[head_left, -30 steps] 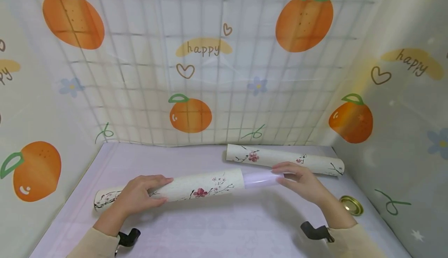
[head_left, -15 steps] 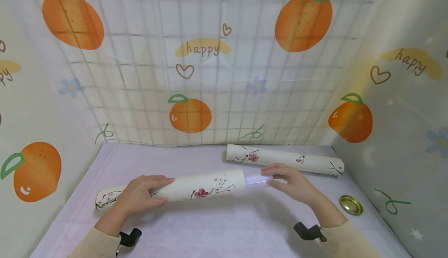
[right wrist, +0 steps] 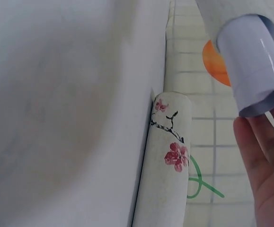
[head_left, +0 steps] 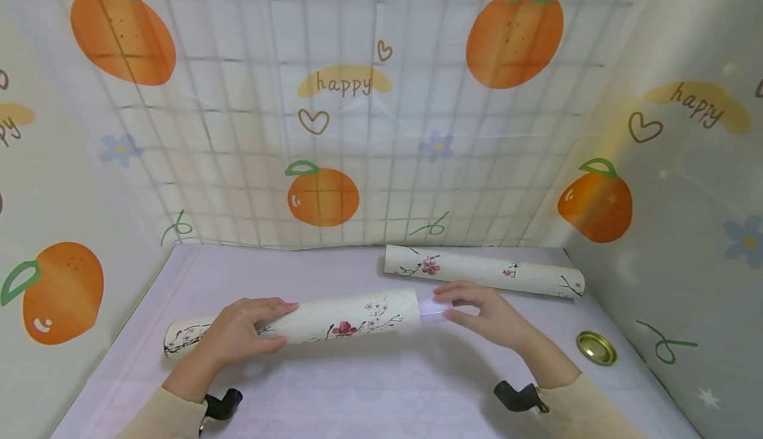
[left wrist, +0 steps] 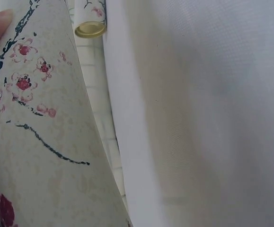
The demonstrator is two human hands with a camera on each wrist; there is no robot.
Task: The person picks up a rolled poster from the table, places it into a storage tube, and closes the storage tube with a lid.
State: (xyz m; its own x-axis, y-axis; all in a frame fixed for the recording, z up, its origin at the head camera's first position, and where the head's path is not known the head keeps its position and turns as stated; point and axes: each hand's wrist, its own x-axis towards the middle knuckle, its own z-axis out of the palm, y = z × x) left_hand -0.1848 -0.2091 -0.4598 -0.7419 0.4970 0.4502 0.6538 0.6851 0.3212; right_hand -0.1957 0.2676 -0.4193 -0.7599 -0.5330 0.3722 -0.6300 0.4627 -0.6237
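Observation:
A long cream tube printed with plum blossoms [head_left: 357, 320] slants across the front of the table, its left end lower. My left hand [head_left: 238, 326] grips it left of its middle, thumb on the near side and fingers over the far side. Out of its right end sticks a short length of rolled pale lilac sheet [right wrist: 250, 66]. My right hand [head_left: 483, 313] holds that roll's outer end between thumb and fingers. Seen from the right wrist, the roll sits inside the tube's mouth, and fingertips [right wrist: 243, 127] lie at its rim. Most of the roll is hidden inside the tube.
A second blossom-printed tube [head_left: 483, 272] lies along the back of the table, with a gold-coloured end [left wrist: 90, 29] in the left wrist view. A round gold lid [head_left: 597, 348] lies at the right. Printed curtains [head_left: 369, 181] enclose the back and sides.
My right hand has moved left, and the rolled sheet has slid further into the tube, so less of it shows. The left hand and tube have barely shifted.

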